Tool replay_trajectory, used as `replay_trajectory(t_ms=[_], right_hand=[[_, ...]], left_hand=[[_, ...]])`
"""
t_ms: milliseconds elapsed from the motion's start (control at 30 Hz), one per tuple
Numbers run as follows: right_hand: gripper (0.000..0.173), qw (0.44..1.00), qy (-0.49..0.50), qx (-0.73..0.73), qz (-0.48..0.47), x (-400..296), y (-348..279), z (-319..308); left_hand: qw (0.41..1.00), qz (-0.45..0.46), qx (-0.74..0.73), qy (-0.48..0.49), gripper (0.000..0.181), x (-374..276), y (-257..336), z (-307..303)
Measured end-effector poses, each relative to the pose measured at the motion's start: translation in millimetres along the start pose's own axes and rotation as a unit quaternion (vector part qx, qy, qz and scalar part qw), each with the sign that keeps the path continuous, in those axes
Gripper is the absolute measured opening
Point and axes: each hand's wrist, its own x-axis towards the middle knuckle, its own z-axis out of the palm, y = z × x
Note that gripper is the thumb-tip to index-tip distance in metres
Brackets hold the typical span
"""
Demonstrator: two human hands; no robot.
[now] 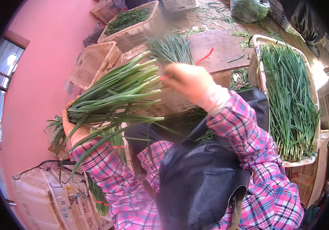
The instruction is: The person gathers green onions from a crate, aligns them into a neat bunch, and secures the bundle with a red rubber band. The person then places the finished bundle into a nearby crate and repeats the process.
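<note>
My left hand [74, 129], in an orange glove, grips a loose bunch of garlic chives [115, 89] by the leafy part. Their pale stem ends point right, and several long leaves droop over my sleeve. My right hand [186, 84], gloved and blurred by motion, is just right of the stem ends. A small red strip [164, 78] shows at its fingertips; whether the fingers pinch it is unclear. Behind that hand, more chives [171, 49] lie by a wooden board [216, 49], on which rests another red strip [204, 56].
To the right stands a plastic crate [299, 163] packed with chives. An emptier crate [91, 66] and a filled one [132, 36] are at the upper left, near the pink wall [43, 72]. White crates [58, 198] sit lower left. A dark apron [201, 178] covers my lap.
</note>
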Motion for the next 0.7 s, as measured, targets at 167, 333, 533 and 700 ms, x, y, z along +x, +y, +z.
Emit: replay_trajectory(t_ms=[167,333,533,700], right_hand=[[0.018,0.961,-0.145,-0.205,0.113,-29,70,-12],[0.045,0.947,-0.153,0.210,0.190,-66,29,23],[0.028,0.874,-0.273,0.352,0.192,-53,-2,51],[0.040,0.897,-0.287,0.209,0.263,-85,70,57]], left_hand=[[0.999,0.017,0.015,0.039,0.038,-10,8,12],[0.991,0.040,0.060,0.116,0.038,-36,-6,58],[0.999,0.010,0.003,0.041,0.037,-13,-2,34],[0.998,0.046,0.033,0.042,0.032,-37,-4,62]])
